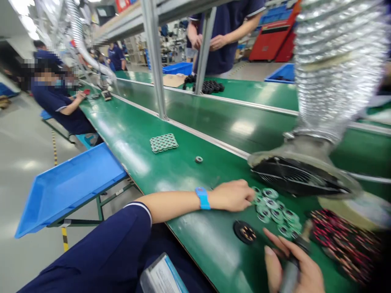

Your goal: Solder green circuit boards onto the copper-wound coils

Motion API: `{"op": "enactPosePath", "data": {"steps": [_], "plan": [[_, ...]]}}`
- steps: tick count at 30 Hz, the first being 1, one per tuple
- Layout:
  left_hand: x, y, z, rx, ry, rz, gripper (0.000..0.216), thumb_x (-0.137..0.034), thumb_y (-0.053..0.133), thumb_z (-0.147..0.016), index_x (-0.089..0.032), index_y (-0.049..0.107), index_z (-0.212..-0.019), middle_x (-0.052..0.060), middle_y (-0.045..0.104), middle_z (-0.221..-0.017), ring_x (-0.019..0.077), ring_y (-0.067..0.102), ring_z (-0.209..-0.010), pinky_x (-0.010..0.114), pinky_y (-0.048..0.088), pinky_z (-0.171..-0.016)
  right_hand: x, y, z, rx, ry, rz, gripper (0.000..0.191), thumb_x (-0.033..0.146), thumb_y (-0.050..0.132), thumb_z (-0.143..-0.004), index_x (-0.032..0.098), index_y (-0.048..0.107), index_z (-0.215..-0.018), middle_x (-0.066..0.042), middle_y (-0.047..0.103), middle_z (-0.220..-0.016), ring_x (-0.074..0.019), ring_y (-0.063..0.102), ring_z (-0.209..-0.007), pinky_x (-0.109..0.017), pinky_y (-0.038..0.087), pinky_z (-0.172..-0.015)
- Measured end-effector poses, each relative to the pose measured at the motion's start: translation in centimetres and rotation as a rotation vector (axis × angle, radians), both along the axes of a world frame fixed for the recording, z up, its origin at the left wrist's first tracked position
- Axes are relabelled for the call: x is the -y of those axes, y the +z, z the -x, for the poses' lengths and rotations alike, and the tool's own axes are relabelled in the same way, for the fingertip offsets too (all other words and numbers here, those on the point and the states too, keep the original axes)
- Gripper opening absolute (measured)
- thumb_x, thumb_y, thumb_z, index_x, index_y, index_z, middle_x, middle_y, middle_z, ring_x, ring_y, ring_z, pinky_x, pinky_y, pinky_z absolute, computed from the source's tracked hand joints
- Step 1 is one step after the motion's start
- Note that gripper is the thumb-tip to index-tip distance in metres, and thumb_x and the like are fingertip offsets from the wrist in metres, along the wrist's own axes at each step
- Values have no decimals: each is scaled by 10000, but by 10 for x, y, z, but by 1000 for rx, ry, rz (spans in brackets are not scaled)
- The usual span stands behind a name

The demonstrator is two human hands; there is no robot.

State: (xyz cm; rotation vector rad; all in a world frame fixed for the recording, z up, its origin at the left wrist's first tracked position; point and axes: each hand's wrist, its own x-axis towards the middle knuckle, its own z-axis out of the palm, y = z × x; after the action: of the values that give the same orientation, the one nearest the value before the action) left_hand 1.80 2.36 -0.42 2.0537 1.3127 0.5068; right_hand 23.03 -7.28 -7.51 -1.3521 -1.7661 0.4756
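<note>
My left hand (232, 195), with a blue wristband (202, 198), rests on the green table, fingers curled against a cluster of small green round parts (276, 211); whether it grips one is unclear. My right hand (293, 266) at the bottom edge is closed around a grey pen-like tool (292, 264) whose tip points up toward the cluster. A black round part with copper coils (244, 232) lies flat between the two hands.
A silver flexible duct with a black grille hood (305, 175) hangs just over the table to the right. A pile of red-black coil parts (348, 248) lies far right. Another green parts panel (163, 143), a single loose part (198, 159), a blue bin (69, 185), co-workers nearby.
</note>
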Motion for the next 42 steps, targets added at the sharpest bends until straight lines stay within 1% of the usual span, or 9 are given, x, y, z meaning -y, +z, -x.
{"op": "enactPosePath", "data": {"steps": [2, 6, 12, 16, 23, 29, 33, 36, 42], "plan": [[6, 4, 5, 148, 82, 81, 132, -107, 617, -805, -172, 538, -721, 55, 585, -866, 206, 606, -951, 346, 502, -879, 11, 24, 10, -26, 3, -50, 357, 432, 640, -852, 254, 600, -1158, -100, 761, -1051, -259, 731, -843, -457, 580, -785], [25, 13, 12, 477, 147, 397, 87, -161, 549, -854, -170, 476, -808, -9, 562, -687, 105, 559, -623, 266, 504, -654, 21, 47, 25, -125, -4, -95, 302, 278, 616, -893, 218, 551, -1181, -95, 765, -1066, -190, 741, -903, -363, 586, -803], [68, 43, 12, 794, 110, 732, 194, -280, 648, -815, -161, 498, -845, -21, 615, -653, 70, 613, -585, 182, 485, -589, 37, 73, 48, -217, 36, -171, 532, 197, 662, -870, 290, 444, -1346, -85, 687, -1246, -196, 717, -1027, -358, 618, -807], [88, 55, 4, 952, 152, 809, 224, -239, 753, -751, -141, 552, -747, -50, 601, -591, 36, 563, -526, 144, 431, -528, 38, 89, 61, -137, -1, -352, 667, 174, 737, -813, 285, 432, -1395, -64, 665, -1153, -200, 686, -1012, -366, 625, -811], [96, 55, 2, 857, 121, 719, 184, -270, 643, -821, -155, 551, -710, -15, 648, -619, 80, 610, -606, 214, 482, -631, 38, 93, 53, 5, 65, -300, 601, 138, 637, -868, 291, 406, -1401, -67, 688, -1175, -217, 684, -1049, -391, 601, -831], [89, 49, 0, 591, 55, 489, 225, -259, 567, -845, -162, 518, -649, -47, 480, -587, 70, 446, -567, 226, 366, -570, 37, 95, 51, 99, 72, -233, 572, 194, 662, -870, 305, 430, -1382, -57, 709, -1178, -221, 688, -961, -399, 587, -806], [78, 36, 8, 327, -86, 186, 136, -277, 595, -882, -151, 620, -927, 27, 625, -900, 125, 541, -765, 269, 450, -707, 32, 89, 33, 77, 6, -223, 563, 179, 662, -859, 333, 465, -1363, -41, 710, -1160, -225, 688, -981, -427, 592, -824], [69, 23, 14, 0, -293, -36, 406, -219, 651, -868, -140, 574, -1259, 124, 591, -1265, 243, 541, -1127, 405, 449, -1002, 29, 79, 14, -38, -44, -150, 574, 199, 671, -849, 320, 454, -1367, -60, 685, -1192, -228, 696, -1012, -419, 602, -788], [70, 5, 3, -227, -343, -163, 258, -254, 489, -982, -135, 649, -1146, 108, 649, -1116, 276, 563, -1055, 423, 459, -936, 30, 64, 7, -96, 47, -59, 579, 202, 686, -844, 323, 448, -1357, -42, 694, -1160, -195, 700, -987, -368, 612, -793]]}}
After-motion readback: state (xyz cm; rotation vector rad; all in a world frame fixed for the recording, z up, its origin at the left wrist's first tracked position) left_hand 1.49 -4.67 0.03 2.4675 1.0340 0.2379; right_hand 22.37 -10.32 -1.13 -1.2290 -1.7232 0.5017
